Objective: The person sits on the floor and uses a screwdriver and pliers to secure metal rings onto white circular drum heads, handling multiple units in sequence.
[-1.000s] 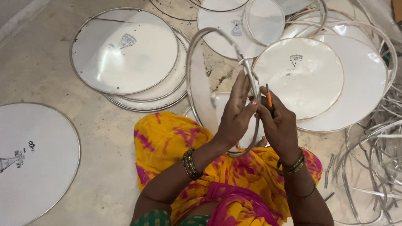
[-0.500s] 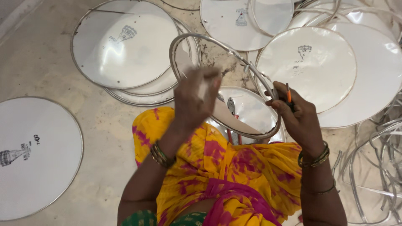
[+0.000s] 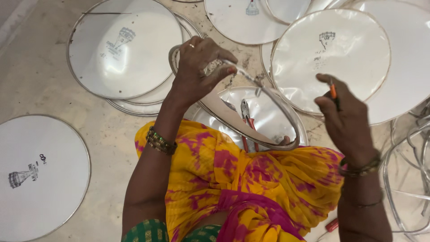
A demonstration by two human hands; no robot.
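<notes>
My left hand (image 3: 197,67) grips the far rim of a round metal-rimmed drum skin (image 3: 268,105) and holds it tilted above my lap. My right hand (image 3: 342,114) is off the rim, to its right, closed on a small orange-handled tool (image 3: 333,92). Through the clear skin I see red-handled pliers (image 3: 246,121) lying on another drum skin (image 3: 268,117) under it. Yellow and pink cloth (image 3: 251,179) covers my knees below the hoop.
Many white round drum skins lie on the stone floor: a stack at upper left (image 3: 123,47), one at far left (image 3: 38,175), several at upper right (image 3: 331,54). Loose metal hoops (image 3: 410,166) pile at the right edge.
My left hand has slid along the rim to its far side and the hoop has tipped flatter. My right hand has let go of the rim and moved right.
</notes>
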